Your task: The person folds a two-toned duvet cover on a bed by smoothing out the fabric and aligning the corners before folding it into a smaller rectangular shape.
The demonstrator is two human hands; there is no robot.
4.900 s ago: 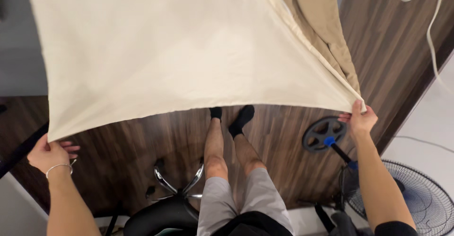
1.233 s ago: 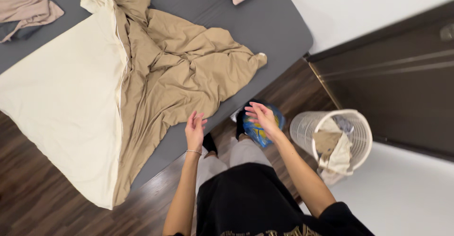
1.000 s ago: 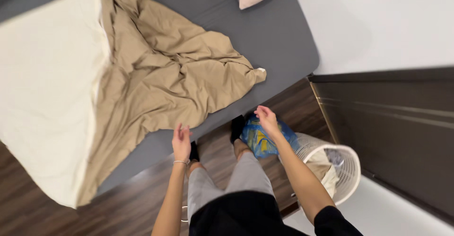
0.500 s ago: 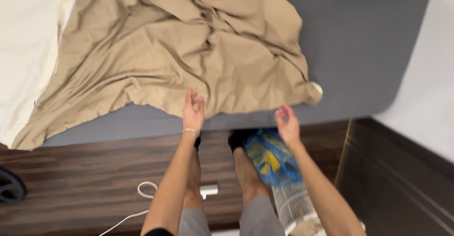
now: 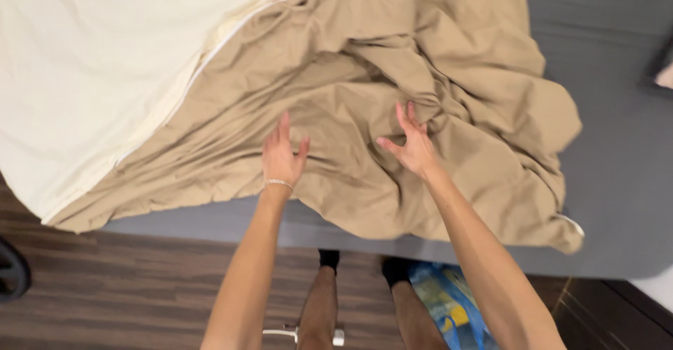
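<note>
View from my head, looking down: the tan sheet (image 5: pixel 364 105) lies crumpled across the grey bed (image 5: pixel 617 168), its long axis running from the near left corner to the far right, its cream side (image 5: pixel 105 63) spread flat at far left. My left hand (image 5: pixel 282 159) rests palm down on the tan cloth, fingers (image 5: pixel 284 127) slightly apart. My right hand (image 5: pixel 413 147), just to its right, presses a ridge of folds with fingers (image 5: pixel 404 117) splayed, gripping nothing
</note>
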